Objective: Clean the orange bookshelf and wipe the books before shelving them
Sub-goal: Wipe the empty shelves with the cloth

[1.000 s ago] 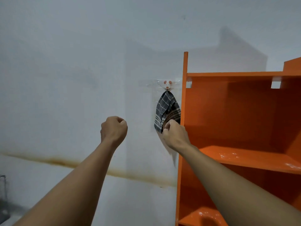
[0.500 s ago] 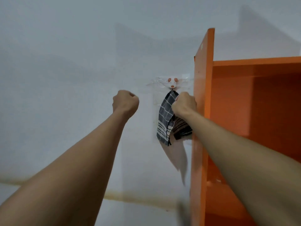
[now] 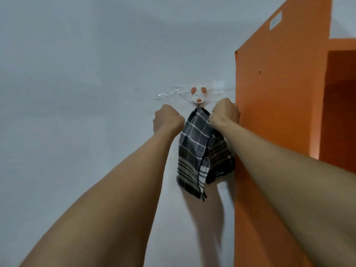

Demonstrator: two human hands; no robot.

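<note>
**Both hands up at the cloth beside the bookshelf**

Head view, looking up along both forearms at the wall.

- Cloth: dark grey check with pale lines, brown stripes toward the lower edge. It hangs flat against the wall, and its top corner meets the underside of the hook. Its right part is folded back and lies just beside the bookshelf.
- Hook: small, white and mouse-shaped, with orange ears and nose. It is fixed to the wall under a strip of clear tape.
- Right hand: curled tight at the cloth's upper right, just below and right of the hook. The back of the hand faces me, so the fingers are hidden. The cloth bunches up into the hand, so I read it as gripping the cloth. Its knuckles sit just beside the bookshelf's edge.
- Left hand: closed in a fist at the cloth's upper left edge, touching it or just beside it, I can't tell which. I see nothing in its grasp.
- Bookshelf: orange, and its side panel fills the right of the view, standing against the wall. There is a small white label near the top of the panel. Part of the shaded inside shows at the far right.
</note>
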